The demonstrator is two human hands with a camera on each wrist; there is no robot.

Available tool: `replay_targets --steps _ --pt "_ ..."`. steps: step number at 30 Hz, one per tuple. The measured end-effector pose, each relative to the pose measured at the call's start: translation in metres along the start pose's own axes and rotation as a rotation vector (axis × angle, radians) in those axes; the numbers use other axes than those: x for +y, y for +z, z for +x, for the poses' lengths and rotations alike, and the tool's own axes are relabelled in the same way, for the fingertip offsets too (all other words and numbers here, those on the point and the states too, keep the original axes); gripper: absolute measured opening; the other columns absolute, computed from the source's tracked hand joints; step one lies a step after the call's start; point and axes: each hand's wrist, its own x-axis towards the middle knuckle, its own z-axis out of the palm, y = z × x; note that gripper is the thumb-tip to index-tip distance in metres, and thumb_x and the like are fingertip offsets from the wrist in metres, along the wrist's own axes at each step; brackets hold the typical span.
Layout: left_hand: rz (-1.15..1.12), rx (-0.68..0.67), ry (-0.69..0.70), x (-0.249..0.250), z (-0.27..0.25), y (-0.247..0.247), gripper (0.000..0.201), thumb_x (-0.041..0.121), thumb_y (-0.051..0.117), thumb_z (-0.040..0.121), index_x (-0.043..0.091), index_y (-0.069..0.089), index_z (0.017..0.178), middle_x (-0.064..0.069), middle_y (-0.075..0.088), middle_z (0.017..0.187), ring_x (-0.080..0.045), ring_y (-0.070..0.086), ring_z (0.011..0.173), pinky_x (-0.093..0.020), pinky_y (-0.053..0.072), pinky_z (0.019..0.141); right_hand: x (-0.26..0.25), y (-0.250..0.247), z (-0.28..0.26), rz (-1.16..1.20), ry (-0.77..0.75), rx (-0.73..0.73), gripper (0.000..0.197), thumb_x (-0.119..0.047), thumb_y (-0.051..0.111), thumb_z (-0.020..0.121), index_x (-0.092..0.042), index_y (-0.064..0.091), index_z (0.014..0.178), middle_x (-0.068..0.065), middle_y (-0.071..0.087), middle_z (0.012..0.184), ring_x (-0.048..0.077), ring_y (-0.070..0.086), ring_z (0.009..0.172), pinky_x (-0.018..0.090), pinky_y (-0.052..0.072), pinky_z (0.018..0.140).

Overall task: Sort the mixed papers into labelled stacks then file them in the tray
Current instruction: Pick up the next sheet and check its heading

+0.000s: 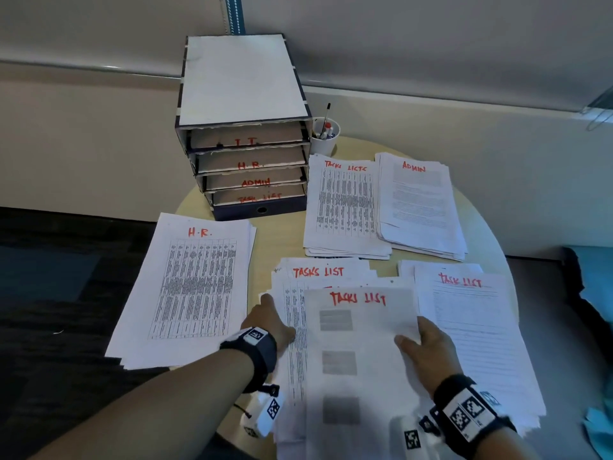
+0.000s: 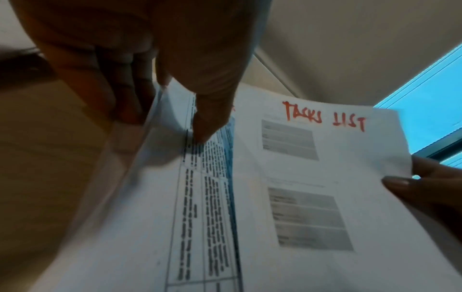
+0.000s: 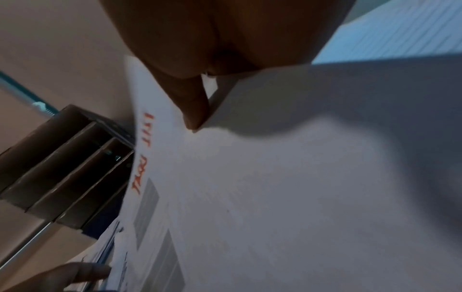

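Observation:
A sheet marked TASKS LIST with grey boxes (image 1: 358, 346) lies raised over the near mixed pile (image 1: 292, 313). My right hand (image 1: 414, 333) pinches its right edge, thumb (image 3: 195, 112) on top and fingers beneath. My left hand (image 1: 270, 310) grips the pile's left edge, the thumb (image 2: 207, 122) pressing a printed table sheet (image 2: 200, 197) and the fingers curled under. Sorted stacks lie around: H.R. (image 1: 192, 287) at the left, TASKS LISTS (image 1: 345, 207) and ADMIN (image 1: 421, 204) at the back. A lined TASK LIST page (image 1: 474, 330) tops papers at the right. The filing tray (image 1: 245, 88) carries slots marked I.T., H.R., ADMIN and TASK LIST.
All of it sits on a round wooden table (image 1: 275, 240) against a pale wall. A white cup with pens (image 1: 325, 137) stands right of the tray. The H.R. stack overhangs the table's left edge above dark carpet. Something teal (image 1: 597, 293) lies beyond the right edge.

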Motion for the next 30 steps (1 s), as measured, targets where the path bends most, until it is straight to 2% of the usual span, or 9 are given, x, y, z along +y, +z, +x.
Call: replay_targets --steps 4,9,12,16,18,20,22,25,30 --pt "-0.098 0.089 -0.003 -0.003 0.006 0.001 0.057 0.025 0.072 0.085 0.023 0.032 0.127 0.004 0.056 0.090 -0.017 0.058 0.073 -0.031 0.046 0.061 0.004 -0.001 0.000 -0.004 0.024 0.033 0.084 -0.003 0.073 0.084 -0.033 0.031 0.151 -0.009 0.056 0.124 0.014 0.056 0.115 0.033 0.041 0.104" --pt "-0.221 0.128 0.044 -0.018 0.004 -0.005 0.041 0.023 0.075 0.085 0.026 0.040 0.107 0.003 0.057 0.103 -0.021 0.060 0.089 -0.033 0.053 0.080 0.010 -0.009 0.002 -0.068 0.004 -0.007 0.022 -0.004 0.068 0.088 -0.024 0.068 0.097 -0.010 0.071 0.090 0.025 0.068 0.094 0.031 0.053 0.076" --pt "-0.257 0.118 0.063 -0.025 0.002 -0.010 0.037 0.020 0.070 0.088 0.026 0.046 0.115 -0.003 0.064 0.106 -0.020 0.062 0.091 -0.034 0.054 0.082 0.016 -0.010 0.003 0.047 0.032 -0.045 0.031 0.001 0.070 0.085 -0.029 0.074 0.084 -0.006 0.076 0.085 0.025 0.070 0.088 0.042 0.057 0.085" --pt "-0.235 0.120 0.062 -0.030 -0.001 -0.016 0.064 0.019 0.059 0.095 0.033 0.028 0.148 -0.008 0.067 0.112 -0.023 0.065 0.082 -0.031 0.053 0.070 0.016 -0.009 0.001 0.149 0.030 -0.071 0.038 0.010 0.070 0.081 -0.026 0.078 0.072 -0.002 0.073 0.070 0.023 0.064 0.074 0.034 0.050 0.075" --pt "-0.178 0.133 0.060 -0.034 -0.001 -0.020 0.072 0.020 0.057 0.095 0.035 0.018 0.153 -0.008 0.068 0.107 -0.023 0.065 0.075 -0.030 0.051 0.061 0.014 -0.009 0.000 0.184 0.025 -0.096 0.033 0.011 0.070 0.080 -0.021 0.077 0.072 0.006 0.074 0.073 0.025 0.064 0.075 0.036 0.050 0.075" --pt "-0.181 0.126 0.071 -0.038 -0.002 -0.023 0.057 0.021 0.060 0.093 0.033 0.038 0.144 -0.005 0.067 0.098 -0.022 0.064 0.073 -0.029 0.049 0.059 0.013 -0.010 -0.002 0.188 0.016 -0.127 0.030 0.011 0.069 0.080 -0.018 0.078 0.075 0.012 0.074 0.077 0.027 0.065 0.078 0.038 0.051 0.077" --pt "-0.269 0.145 0.108 -0.039 -0.005 -0.027 0.015 0.020 0.066 0.089 0.024 0.064 0.103 -0.004 0.057 0.075 -0.020 0.053 0.062 -0.028 0.044 0.058 0.010 -0.011 -0.003 0.194 0.002 -0.147 0.030 0.013 0.069 0.078 -0.015 0.078 0.076 0.010 0.075 0.080 0.027 0.066 0.081 0.035 0.051 0.074" --pt "-0.559 0.072 0.140 -0.035 -0.017 -0.026 0.039 0.004 0.073 0.084 0.016 0.044 0.061 0.000 0.040 0.061 -0.009 0.036 0.045 -0.019 0.029 0.050 0.007 -0.011 -0.005 0.293 -0.002 -0.199 0.025 0.015 0.070 0.077 -0.009 0.078 0.078 -0.001 0.077 0.101 0.020 0.070 0.098 0.025 0.053 0.081" --pt "-0.625 -0.298 0.303 -0.030 -0.040 -0.022 0.019 0.002 0.079 0.075 -0.006 0.069 0.090 -0.007 0.074 0.086 -0.019 0.067 0.080 -0.031 0.057 0.076 0.018 -0.008 0.004 0.339 0.009 -0.290 0.021 0.013 0.072 0.077 -0.006 0.077 0.084 -0.022 0.060 0.130 -0.002 0.060 0.116 0.029 0.044 0.099"
